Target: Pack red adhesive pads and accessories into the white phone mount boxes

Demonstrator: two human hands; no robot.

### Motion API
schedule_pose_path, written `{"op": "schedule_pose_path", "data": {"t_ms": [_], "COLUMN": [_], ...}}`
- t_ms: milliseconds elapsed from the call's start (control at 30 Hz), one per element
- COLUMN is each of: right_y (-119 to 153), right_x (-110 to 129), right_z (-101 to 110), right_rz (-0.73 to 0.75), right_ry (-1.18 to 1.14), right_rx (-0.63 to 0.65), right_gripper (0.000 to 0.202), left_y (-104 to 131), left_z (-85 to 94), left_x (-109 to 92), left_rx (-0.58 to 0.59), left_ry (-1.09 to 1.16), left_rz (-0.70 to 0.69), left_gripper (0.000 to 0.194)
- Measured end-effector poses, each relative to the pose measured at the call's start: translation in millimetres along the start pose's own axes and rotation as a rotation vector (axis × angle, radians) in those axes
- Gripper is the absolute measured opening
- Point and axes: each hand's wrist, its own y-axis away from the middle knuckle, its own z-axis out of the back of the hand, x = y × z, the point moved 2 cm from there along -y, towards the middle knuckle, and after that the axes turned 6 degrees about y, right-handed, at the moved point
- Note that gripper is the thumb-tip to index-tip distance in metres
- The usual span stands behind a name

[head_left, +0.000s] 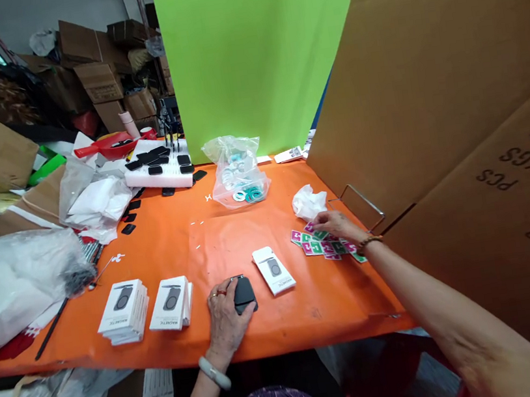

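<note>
My left hand (pixel 226 312) is wrapped around a flat black square device (pixel 243 293) on the orange table, with the thumb on its near edge. To the right of it lies a white box (pixel 274 271) printed MAGNETIC, tilted and with its far end flap raised. My right hand (pixel 340 224) reaches over a spread of small pink and green cards (pixel 316 247), fingers pinched together at a card at the pile's far left edge. Two stacks of similar white boxes, a taller one (pixel 121 307) and a shorter one (pixel 170 305), stand left of my left hand.
A clear bag of white and teal rings (pixel 240 179) lies at the back. Crumpled white plastic (pixel 309 203) sits behind the cards. Black plates (pixel 153 158) rest on white foam at the back left. Cardboard (pixel 448 100) walls the right; plastic bags (pixel 20 279) crowd the left.
</note>
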Motion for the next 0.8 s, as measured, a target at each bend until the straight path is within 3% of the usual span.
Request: {"op": "schedule_pose_path", "data": {"t_ms": [100,167,300,433,600,700,800], "right_y": [3.3,13.3,57.6,99.1,114.1,111.8,98.3], "right_x": [11.9,36.9,117.1,174.0,185.1,182.2,172.4], "right_z": [9.5,4.2,-44.0,-98.5,-125.2,-124.8,-111.0], "right_rz": [0.014,0.090,0.350,0.483,0.606,0.589,0.491], "right_ry": [-0.098,-0.268,-0.508,-0.430,-0.214,-0.239,-0.389], "right_rx": [-0.069,-0.045,0.369,0.518,0.428,0.446,0.505], "right_gripper": [0.018,0.022,0.028,0.017,0.009,0.007,0.008], "left_y": [0.4,1.1,3.0,3.5,2.3,2.4,2.6], "left_z": [0.9,0.6,0.0,0.0,-0.3,-0.2,-0.2], "left_x": [1.8,6.2,18.3,22.9,20.4,19.1,17.0], "left_rx": [0.005,-0.030,-0.161,-0.224,-0.218,-0.199,-0.170], "left_ry": [0.074,0.150,0.445,0.636,0.585,0.510,0.405], "left_rz": [0.028,0.057,0.167,0.248,0.248,0.224,0.184], "left_gripper": [0.071,0.071,0.049,0.042,0.038,0.038,0.038]}}
